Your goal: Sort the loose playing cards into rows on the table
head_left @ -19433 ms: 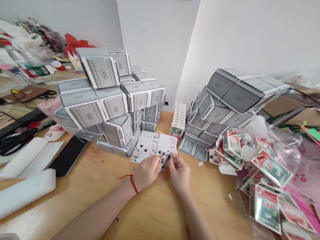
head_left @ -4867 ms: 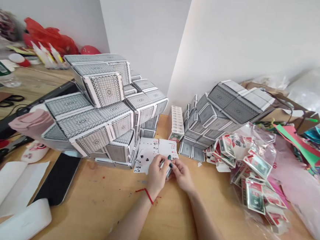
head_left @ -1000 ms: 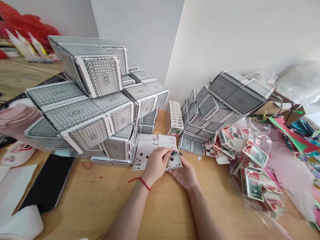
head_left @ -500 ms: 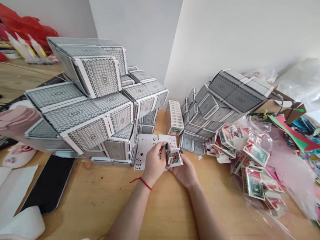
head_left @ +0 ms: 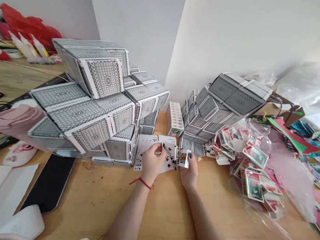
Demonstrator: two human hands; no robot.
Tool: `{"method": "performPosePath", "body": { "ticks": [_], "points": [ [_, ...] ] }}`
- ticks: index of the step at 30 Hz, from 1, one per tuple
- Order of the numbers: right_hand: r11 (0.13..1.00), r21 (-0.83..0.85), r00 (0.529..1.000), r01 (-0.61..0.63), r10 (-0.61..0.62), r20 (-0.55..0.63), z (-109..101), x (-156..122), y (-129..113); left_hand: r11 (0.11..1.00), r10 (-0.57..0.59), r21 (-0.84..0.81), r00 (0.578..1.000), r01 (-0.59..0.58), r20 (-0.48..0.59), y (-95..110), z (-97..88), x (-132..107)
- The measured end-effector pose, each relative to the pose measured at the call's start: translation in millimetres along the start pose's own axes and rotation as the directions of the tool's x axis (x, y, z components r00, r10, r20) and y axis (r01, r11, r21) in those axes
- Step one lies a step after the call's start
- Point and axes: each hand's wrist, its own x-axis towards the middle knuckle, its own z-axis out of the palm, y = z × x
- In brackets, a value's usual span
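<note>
Near the middle of the table my left hand (head_left: 153,159), with a red string at its wrist, pinches a playing card (head_left: 170,149) with black pips by its top edge. My right hand (head_left: 189,174), with dark nails, grips a face card (head_left: 183,159) in front of its fingers; how many cards lie under it cannot be seen. Beneath and beside my left hand, overlapping playing cards (head_left: 139,159) lie face up on the wooden table (head_left: 92,199), partly hidden by the hand.
Blocks built from patterned playing cards (head_left: 101,110) are piled on the left, with another pile of card blocks (head_left: 204,116) at the right. Between them stands a narrow card-box stack (head_left: 174,117). Torn card boxes (head_left: 254,183) in plastic lie right; a black phone (head_left: 50,183) lies left.
My hands have moved apart. The left now holds a black-pip card over the laid cards, while the right has shifted slightly right with the face card.
</note>
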Motion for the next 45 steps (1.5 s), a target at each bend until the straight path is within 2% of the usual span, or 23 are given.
{"method": "performPosePath", "body": {
  "ticks": [4,8,10,13,16,19,23,25,29,36,45],
  "points": [
    [0.992,-0.110,0.997,0.058,-0.062,-0.035,0.7,-2.7,2.1,0.999,0.027,0.031,1.000,-0.027,0.009,0.5,-0.7,0.3],
    [0.994,-0.103,0.999,0.035,-0.037,-0.009,0.6,1.3,3.2,0.998,0.058,0.006,0.984,-0.059,0.169,1.2,-1.8,-0.7],
    [0.994,-0.104,0.999,0.037,-0.038,-0.010,0.9,3.0,3.8,0.994,0.107,0.004,0.959,-0.112,0.264,3.7,-2.4,-2.5],
    [0.988,-0.133,0.997,0.076,-0.078,-0.009,1.3,3.7,4.7,0.974,0.214,-0.015,0.897,-0.225,0.386,8.2,-3.4,-5.5],
    [0.979,-0.166,0.993,0.115,-0.114,0.013,0.6,3.6,5.5,0.956,0.269,-0.017,0.853,-0.293,0.447,9.9,-4.0,-7.1],
    [0.971,-0.201,0.992,0.129,-0.128,0.014,-1.7,4.2,6.7,0.960,0.260,-0.034,0.844,-0.277,0.469,7.4,-3.4,-7.4],
    [0.964,-0.230,0.991,0.135,-0.126,0.054,-5.4,4.8,7.3,0.981,0.188,-0.132,0.866,-0.143,0.464,2.5,-1.5,-8.0],
    [0.955,-0.255,0.987,0.154,-0.134,0.092,-6.5,4.5,6.8,0.979,0.179,-0.168,0.868,-0.112,0.464,2.1,-1.2,-8.4],
    [0.938,-0.295,0.982,0.183,-0.160,0.102,-6.7,4.1,6.2,0.980,0.198,-0.101,0.847,-0.170,0.493,5.2,-2.5,-7.6],
    [0.935,-0.309,0.985,0.173,-0.163,0.056,-3.4,3.4,5.9,0.965,0.186,0.067,0.845,-0.252,0.501,8.1,-4.7,-7.3],
    [0.888,-0.396,0.970,0.235,-0.238,0.042,-0.1,1.4,3.7,0.945,0.146,0.177,0.840,-0.275,0.523,7.3,-3.3,-9.4]
  ]
}}
